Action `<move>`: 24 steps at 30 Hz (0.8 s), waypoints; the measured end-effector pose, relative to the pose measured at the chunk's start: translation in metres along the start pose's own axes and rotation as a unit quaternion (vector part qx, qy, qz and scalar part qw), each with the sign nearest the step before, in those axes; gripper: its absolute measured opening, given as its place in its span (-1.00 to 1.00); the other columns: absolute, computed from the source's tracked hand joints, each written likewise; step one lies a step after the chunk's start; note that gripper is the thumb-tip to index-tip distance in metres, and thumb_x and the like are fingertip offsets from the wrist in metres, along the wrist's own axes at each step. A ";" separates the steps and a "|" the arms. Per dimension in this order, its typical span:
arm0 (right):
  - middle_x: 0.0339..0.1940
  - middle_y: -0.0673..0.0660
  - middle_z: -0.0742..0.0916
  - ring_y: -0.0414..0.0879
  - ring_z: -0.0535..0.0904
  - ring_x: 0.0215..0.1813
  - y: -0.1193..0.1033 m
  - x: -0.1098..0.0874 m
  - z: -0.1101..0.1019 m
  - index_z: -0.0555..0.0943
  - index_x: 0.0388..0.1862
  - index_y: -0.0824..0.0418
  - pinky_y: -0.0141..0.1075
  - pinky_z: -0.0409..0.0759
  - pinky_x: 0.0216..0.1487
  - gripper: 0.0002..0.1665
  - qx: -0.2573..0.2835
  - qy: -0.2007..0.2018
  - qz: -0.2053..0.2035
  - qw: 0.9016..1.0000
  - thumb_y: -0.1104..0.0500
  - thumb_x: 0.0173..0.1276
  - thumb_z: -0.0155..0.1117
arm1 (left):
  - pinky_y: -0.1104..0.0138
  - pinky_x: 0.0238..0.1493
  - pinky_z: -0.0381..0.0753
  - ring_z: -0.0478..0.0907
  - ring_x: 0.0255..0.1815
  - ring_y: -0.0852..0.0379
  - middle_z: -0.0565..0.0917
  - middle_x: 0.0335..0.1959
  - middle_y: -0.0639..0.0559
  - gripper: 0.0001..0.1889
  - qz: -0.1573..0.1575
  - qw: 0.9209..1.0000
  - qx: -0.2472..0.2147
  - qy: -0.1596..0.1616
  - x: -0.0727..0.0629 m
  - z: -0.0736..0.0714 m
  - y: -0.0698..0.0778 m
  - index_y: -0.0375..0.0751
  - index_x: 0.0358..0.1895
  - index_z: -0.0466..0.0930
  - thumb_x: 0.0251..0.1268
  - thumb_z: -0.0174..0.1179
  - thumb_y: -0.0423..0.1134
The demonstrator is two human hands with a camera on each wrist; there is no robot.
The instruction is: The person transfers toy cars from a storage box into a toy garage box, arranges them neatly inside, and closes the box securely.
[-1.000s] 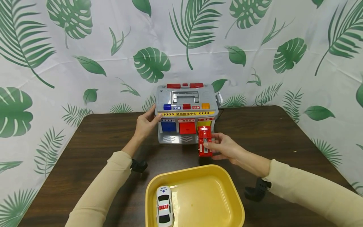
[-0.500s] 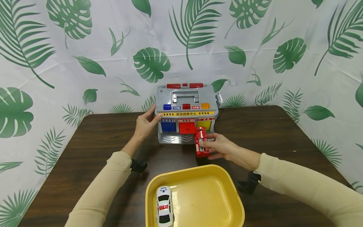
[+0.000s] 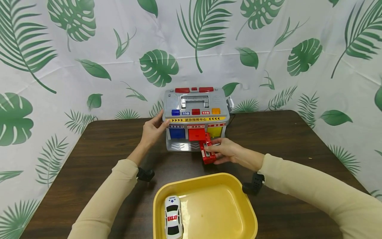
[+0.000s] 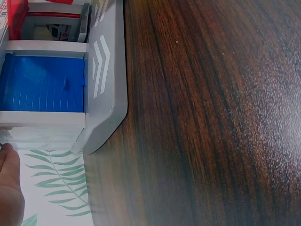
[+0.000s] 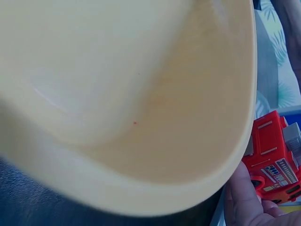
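A grey toy emergency station (image 3: 171, 103) with a handle on its roof stands at the back of the table. My left hand (image 3: 151, 133) holds its left side, thumb on the front edge. The station's blue door (image 3: 177, 133) and yellow door (image 3: 214, 132) are down; the red door (image 3: 197, 134) sticks out, raised, and the left wrist view shows a dark bay beneath it. Between the thumb and fingers of my right hand (image 3: 228, 151) is a red toy fire truck (image 3: 209, 157), tilted, its front end at the red door's right edge. The right wrist view shows the truck's rear (image 5: 270, 146).
A yellow tray (image 3: 203, 178) lies in front of the station, with a white toy police car (image 3: 172, 217) along its left side. The dark wooden table (image 3: 283, 136) extends to both sides. Leaf-patterned cloth (image 3: 119, 76) hangs behind.
My right hand has moved left with the fire truck, from in front of the yellow door to the red door, and the truck has turned slightly. My left hand has stayed on the station.
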State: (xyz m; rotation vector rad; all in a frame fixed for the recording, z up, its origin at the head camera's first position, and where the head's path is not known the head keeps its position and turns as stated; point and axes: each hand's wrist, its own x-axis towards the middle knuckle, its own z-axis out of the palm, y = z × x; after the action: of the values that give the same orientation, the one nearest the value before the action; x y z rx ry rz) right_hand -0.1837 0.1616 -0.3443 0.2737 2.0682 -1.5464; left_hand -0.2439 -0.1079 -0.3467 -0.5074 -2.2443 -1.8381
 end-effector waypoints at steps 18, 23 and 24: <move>0.21 0.30 0.47 -0.02 0.55 -0.16 -0.006 0.017 0.011 0.15 0.40 0.32 -0.08 0.68 -0.12 -0.18 0.004 0.001 0.005 1.000 0.06 0.30 0.27 | 0.53 0.05 0.51 0.45 0.20 -0.15 0.35 0.29 -0.30 -0.44 -0.003 1.000 0.006 -0.006 0.000 -0.001 0.001 -0.48 0.31 0.23 0.28 0.17 -0.37; 0.14 0.28 0.49 -0.03 0.53 -0.19 -0.008 0.020 0.014 0.16 0.38 0.33 -0.08 0.68 -0.13 -0.20 0.008 0.006 0.004 1.000 0.08 0.29 0.28 | 0.44 0.10 0.51 0.45 0.21 -0.13 0.35 0.30 -0.29 -0.43 -0.008 1.000 0.009 -0.006 -0.001 -0.001 0.002 -0.47 0.31 0.24 0.28 0.18 -0.36; 0.13 0.29 0.50 -0.03 0.53 -0.20 -0.009 0.020 0.014 0.16 0.38 0.34 -0.08 0.68 -0.13 -0.20 0.010 0.007 0.003 1.000 0.08 0.29 0.27 | 0.45 0.09 0.51 0.46 0.20 -0.12 0.35 0.29 -0.28 -0.43 -0.010 1.000 0.009 -0.005 -0.001 -0.001 0.003 -0.47 0.31 0.24 0.28 0.18 -0.36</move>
State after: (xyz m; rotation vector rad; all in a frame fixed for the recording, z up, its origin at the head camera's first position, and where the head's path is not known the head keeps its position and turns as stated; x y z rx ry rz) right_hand -0.2002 0.1424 -0.3508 0.2981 2.0627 -1.5664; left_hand -0.2420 -0.1087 -0.3444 -0.4954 -2.2785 -1.8271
